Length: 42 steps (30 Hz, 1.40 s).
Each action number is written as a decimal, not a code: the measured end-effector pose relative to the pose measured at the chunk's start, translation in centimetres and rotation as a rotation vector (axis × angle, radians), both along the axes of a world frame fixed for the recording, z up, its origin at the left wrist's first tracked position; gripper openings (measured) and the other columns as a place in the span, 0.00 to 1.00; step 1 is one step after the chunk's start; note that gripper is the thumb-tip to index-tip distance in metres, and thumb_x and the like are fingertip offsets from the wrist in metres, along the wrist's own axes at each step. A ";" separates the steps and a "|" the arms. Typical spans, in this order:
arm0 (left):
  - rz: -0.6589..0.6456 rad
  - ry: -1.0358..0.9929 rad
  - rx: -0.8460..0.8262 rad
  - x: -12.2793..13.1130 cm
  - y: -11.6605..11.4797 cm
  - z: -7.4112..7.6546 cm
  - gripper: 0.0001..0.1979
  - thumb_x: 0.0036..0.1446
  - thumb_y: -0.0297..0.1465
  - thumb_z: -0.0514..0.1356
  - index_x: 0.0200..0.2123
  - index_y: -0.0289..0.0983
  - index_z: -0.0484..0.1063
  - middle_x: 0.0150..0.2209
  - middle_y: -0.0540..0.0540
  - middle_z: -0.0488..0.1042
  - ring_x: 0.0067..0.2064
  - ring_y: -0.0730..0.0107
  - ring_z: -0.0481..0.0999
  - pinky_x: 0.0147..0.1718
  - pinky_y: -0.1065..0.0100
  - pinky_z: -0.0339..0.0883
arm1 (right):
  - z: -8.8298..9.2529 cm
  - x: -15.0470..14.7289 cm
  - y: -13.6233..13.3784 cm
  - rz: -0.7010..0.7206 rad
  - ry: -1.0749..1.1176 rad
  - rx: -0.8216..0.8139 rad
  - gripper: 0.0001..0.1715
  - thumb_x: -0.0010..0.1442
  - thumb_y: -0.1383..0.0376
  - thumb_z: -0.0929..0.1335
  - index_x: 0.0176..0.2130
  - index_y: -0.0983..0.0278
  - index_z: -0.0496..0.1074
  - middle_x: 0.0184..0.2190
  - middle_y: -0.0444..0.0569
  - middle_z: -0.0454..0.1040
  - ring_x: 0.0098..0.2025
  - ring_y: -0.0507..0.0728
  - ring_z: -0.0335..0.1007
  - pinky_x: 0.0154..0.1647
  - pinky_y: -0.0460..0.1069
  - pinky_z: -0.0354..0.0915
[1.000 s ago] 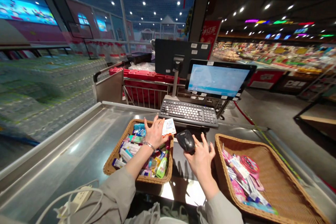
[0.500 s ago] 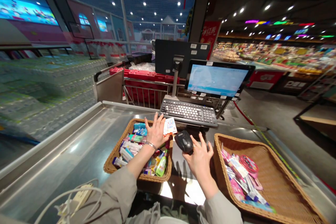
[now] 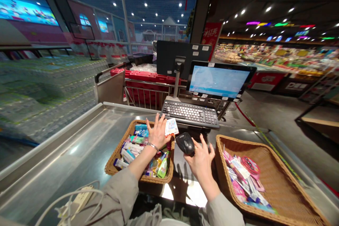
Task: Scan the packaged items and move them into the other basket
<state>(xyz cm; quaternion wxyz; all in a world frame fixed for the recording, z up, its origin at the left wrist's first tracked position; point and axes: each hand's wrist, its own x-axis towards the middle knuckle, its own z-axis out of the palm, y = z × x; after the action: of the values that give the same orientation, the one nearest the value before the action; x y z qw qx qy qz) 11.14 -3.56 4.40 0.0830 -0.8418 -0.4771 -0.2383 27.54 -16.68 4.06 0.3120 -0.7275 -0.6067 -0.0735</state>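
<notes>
Small white-and-red flat packet (image 3: pixel 171 127) pinched in my left hand (image 3: pixel 156 133), over the far right corner of the left wicker basket (image 3: pixel 112 164).
Black handheld scanner (image 3: pixel 185 143), gripped in my right hand (image 3: pixel 201 160), has edged closer to the pkt vs a sec ago; scan looks about lined up.

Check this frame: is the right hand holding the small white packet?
No, the right hand grips a black barcode scanner, while the left hand holds the small white packet above the left wicker basket.
</notes>
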 end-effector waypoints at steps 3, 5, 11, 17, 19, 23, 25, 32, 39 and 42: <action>-0.006 -0.007 0.011 0.0 0.0 -0.1 0.39 0.50 0.42 0.61 0.64 0.37 0.56 0.68 0.39 0.49 0.70 0.43 0.38 0.60 0.33 0.14 | 0.1 -0.1 -0.1 0.004 0.021 -0.006 0.14 0.50 0.66 0.67 0.39 0.59 0.76 0.50 0.47 0.75 0.66 0.64 0.50 0.62 0.65 0.37; -0.010 -0.009 0.019 -0.1 0.0 -0.1 0.39 0.50 0.42 0.61 0.64 0.37 0.56 0.68 0.39 0.49 0.70 0.43 0.38 0.60 0.32 0.14 | 0.1 -0.1 -0.1 0.007 0.028 -0.008 0.14 0.50 0.66 0.67 0.39 0.59 0.76 0.50 0.47 0.75 0.66 0.64 0.50 0.62 0.65 0.37; 0.000 -0.005 0.018 -0.1 0.1 -0.1 0.38 0.51 0.43 0.61 0.63 0.36 0.57 0.68 0.38 0.50 0.70 0.42 0.39 0.60 0.32 0.14 | 0.2 -0.2 -0.3 0.010 0.006 -0.003 0.14 0.50 0.66 0.67 0.39 0.59 0.76 0.50 0.48 0.75 0.66 0.65 0.51 0.62 0.65 0.38; 0.000 -0.002 0.031 0.0 0.1 -0.1 0.39 0.50 0.43 0.62 0.63 0.36 0.57 0.68 0.38 0.51 0.70 0.42 0.39 0.60 0.31 0.16 | 0.1 -0.2 -0.4 0.013 -0.003 -0.015 0.14 0.50 0.66 0.67 0.39 0.59 0.75 0.50 0.47 0.75 0.65 0.64 0.51 0.62 0.65 0.38; 0.005 0.002 0.036 0.0 0.1 -0.1 0.39 0.50 0.44 0.62 0.63 0.35 0.58 0.68 0.37 0.51 0.70 0.42 0.39 0.60 0.31 0.17 | 0.1 -0.2 -0.5 0.013 -0.003 -0.017 0.15 0.50 0.66 0.67 0.40 0.59 0.75 0.51 0.47 0.75 0.65 0.65 0.51 0.62 0.65 0.38; 0.007 0.007 0.054 0.3 0.0 -0.1 0.39 0.50 0.45 0.62 0.63 0.35 0.58 0.68 0.37 0.51 0.70 0.43 0.39 0.61 0.32 0.18 | 0.1 -0.1 -0.6 -0.010 -0.016 -0.006 0.16 0.49 0.66 0.67 0.40 0.59 0.75 0.51 0.48 0.75 0.65 0.65 0.51 0.61 0.65 0.38; 0.005 0.006 0.062 0.5 0.0 -0.1 0.39 0.50 0.45 0.62 0.63 0.36 0.59 0.68 0.38 0.51 0.70 0.42 0.38 0.61 0.32 0.19 | 0.2 0.0 -0.8 -0.027 -0.030 0.005 0.16 0.49 0.66 0.67 0.40 0.60 0.75 0.52 0.49 0.74 0.65 0.65 0.51 0.61 0.65 0.39; -0.040 -0.005 0.082 1.7 -0.2 -0.1 0.41 0.48 0.44 0.63 0.63 0.35 0.59 0.67 0.37 0.52 0.70 0.41 0.38 0.61 0.31 0.20 | 0.5 0.7 -1.5 -0.092 -0.009 0.013 0.15 0.49 0.66 0.67 0.39 0.58 0.76 0.52 0.47 0.74 0.65 0.64 0.51 0.61 0.65 0.39; -0.100 -0.010 0.084 3.6 -0.6 -0.1 0.39 0.49 0.44 0.63 0.63 0.35 0.58 0.68 0.38 0.51 0.70 0.44 0.39 0.60 0.34 0.13 | 0.1 2.5 -2.6 -0.161 -0.018 0.019 0.13 0.50 0.64 0.66 0.37 0.58 0.76 0.53 0.46 0.73 0.65 0.64 0.51 0.62 0.65 0.38; -0.127 -0.007 0.085 4.7 -0.9 -0.1 0.40 0.49 0.44 0.63 0.63 0.35 0.58 0.67 0.37 0.52 0.70 0.43 0.39 0.60 0.34 0.13 | 0.0 3.4 -3.2 -0.191 -0.032 0.029 0.12 0.51 0.64 0.66 0.37 0.59 0.76 0.53 0.48 0.73 0.65 0.65 0.51 0.60 0.65 0.39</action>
<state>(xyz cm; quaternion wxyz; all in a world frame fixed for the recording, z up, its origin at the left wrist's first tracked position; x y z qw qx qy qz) 15.80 -4.45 4.32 0.1018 -0.8654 -0.4123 -0.2660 30.98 -19.90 4.06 0.3045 -0.7761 -0.5383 -0.1234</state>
